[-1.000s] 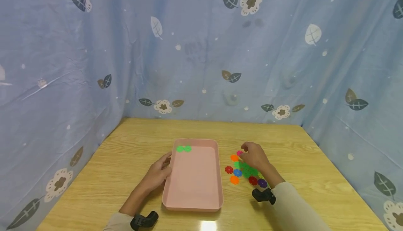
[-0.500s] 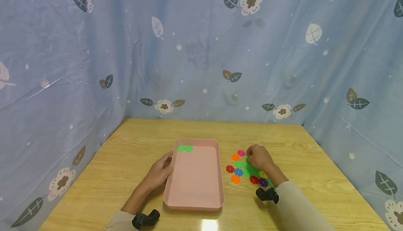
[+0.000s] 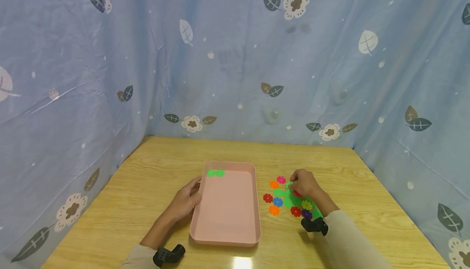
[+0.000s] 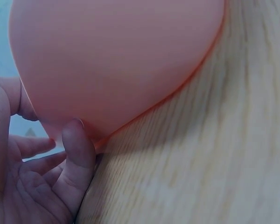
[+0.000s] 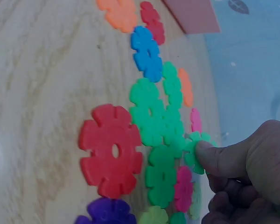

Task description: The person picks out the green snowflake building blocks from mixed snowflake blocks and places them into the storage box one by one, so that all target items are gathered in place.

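Note:
At the left side of a pink tray (image 3: 225,212), my left hand (image 3: 185,199) holds the wall, its thumb (image 4: 79,140) laid against the outside of the tray. Two joined green snowflake discs (image 3: 216,173) lie in the tray's far left corner. Right of the tray, my right hand (image 3: 305,182) pinches a green notched snowflake disc (image 5: 194,151) between thumb and fingers, at the far side of the pile. Beneath and beside this hand lie more green discs (image 5: 147,112), a magenta one (image 5: 184,188) and a large red one (image 5: 111,151).
Around the pile lie orange (image 3: 274,210), blue (image 3: 278,201), purple (image 3: 306,214) and yellow-green (image 3: 307,205) discs, with a pink one (image 3: 281,179) at the far end. A wooden table (image 3: 165,155) carries everything. A blue patterned curtain (image 3: 235,65) encloses its back and sides.
My right hand has moved right from beside the far pink disc to the green pieces and now pinches a green disc. My left hand stays at the tray.

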{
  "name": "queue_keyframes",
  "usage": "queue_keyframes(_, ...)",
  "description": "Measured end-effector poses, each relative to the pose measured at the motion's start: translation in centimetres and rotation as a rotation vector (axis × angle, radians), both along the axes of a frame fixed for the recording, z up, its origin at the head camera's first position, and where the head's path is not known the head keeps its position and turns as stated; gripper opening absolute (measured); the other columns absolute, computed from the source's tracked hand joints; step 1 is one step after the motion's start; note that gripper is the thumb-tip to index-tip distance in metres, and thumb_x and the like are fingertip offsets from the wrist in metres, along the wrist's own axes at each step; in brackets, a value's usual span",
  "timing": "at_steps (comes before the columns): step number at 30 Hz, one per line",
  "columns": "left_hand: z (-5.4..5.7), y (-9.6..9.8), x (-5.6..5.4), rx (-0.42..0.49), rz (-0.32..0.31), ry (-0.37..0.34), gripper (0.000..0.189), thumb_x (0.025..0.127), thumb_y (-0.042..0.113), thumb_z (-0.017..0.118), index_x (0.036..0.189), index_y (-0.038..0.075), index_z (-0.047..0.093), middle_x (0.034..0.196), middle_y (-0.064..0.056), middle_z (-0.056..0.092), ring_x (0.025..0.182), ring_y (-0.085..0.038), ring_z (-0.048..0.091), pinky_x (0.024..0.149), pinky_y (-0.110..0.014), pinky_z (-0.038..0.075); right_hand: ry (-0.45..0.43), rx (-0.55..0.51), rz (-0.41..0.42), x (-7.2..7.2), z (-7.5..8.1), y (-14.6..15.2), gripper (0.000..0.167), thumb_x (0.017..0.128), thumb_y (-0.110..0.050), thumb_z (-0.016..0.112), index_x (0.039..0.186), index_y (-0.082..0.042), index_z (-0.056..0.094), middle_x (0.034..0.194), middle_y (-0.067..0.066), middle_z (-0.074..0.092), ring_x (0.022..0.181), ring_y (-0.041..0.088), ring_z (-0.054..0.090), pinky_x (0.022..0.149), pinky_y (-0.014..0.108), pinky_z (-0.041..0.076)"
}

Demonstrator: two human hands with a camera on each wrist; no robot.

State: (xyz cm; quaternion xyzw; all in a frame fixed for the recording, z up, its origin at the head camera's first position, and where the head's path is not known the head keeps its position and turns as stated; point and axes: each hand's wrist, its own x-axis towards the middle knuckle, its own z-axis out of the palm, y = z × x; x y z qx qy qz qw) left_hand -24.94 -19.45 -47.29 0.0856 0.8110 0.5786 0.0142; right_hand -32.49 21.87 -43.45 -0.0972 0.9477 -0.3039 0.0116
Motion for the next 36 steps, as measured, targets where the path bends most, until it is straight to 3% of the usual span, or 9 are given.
queue_keyframes(13,0.2,-0.3,0.0,0.008,-0.012,0.01,0.069,0.092,0.008,0.051,0.158,0.005,0.032,0.151,-0.025,0.046,0.134,-0.047,0.049,0.091,-0.049,0.055,0.032,-0.091,0.014,-0.4,1.8,-0.9,0.011,0.091,-0.002,0.068,0.099,0.004,0.064,0.085,0.011,0.066,0.069,0.021,0.059,0.065,0.035,0.053)
queue_keyframes(18,-0.1,-0.2,-0.1,0.001,-0.007,0.004,0.067,0.093,0.008,0.05,0.158,0.007,0.033,0.151,-0.025,0.046,0.134,-0.046,0.05,0.091,-0.049,0.055,0.054,-0.172,0.025,-0.2,3.0,-1.9,0.015,0.092,-0.001,0.068,0.104,0.007,0.066,0.082,0.012,0.069,0.07,0.034,0.067,0.064,0.035,0.056)
queue_keyframes(25,-0.1,0.0,-0.1,0.001,0.004,0.009,0.067,0.094,0.006,0.051,0.158,0.006,0.033,0.151,-0.025,0.047,0.133,-0.045,0.051,0.091,-0.049,0.055,0.06,-0.291,0.064,0.1,3.9,-3.7,0.016,0.093,0.001,0.064,0.108,0.007,0.068,0.084,0.02,0.071,0.077,0.042,0.07,0.068,0.05,0.058)
queue_keyframes(29,-0.1,0.0,0.1,0.005,0.004,0.008,0.066,0.094,0.006,0.051,0.158,0.006,0.033,0.15,-0.025,0.047,0.131,-0.045,0.052,0.088,-0.048,0.056,0.056,-0.312,0.057,0.4,4.6,-5.2,0.015,0.093,0.001,0.064,0.107,0.004,0.068,0.083,0.02,0.07,0.076,0.039,0.07,0.065,0.049,0.059)
queue_keyframes(34,-0.1,0.0,0.1,0.001,0.008,0.008,0.066,0.094,0.006,0.051,0.158,0.006,0.033,0.15,-0.026,0.047,0.131,-0.045,0.053,0.088,-0.048,0.056,0.06,-0.331,0.063,0.5,5.2,-6.6,0.015,0.091,0.001,0.064,0.106,0.003,0.069,0.08,0.015,0.068,0.07,0.026,0.07,0.058,0.034,0.056)
queue_keyframes(36,0.0,0.1,0.1,-0.001,0.009,0.008,0.066,0.095,0.006,0.05,0.158,0.005,0.032,0.15,-0.026,0.047,0.131,-0.045,0.052,0.089,-0.048,0.056,0.054,-0.341,0.064,0.5,5.4,-6.9,0.016,0.091,0.002,0.064,0.106,0.002,0.069,0.081,0.014,0.068,0.069,0.024,0.07,0.057,0.034,0.056)
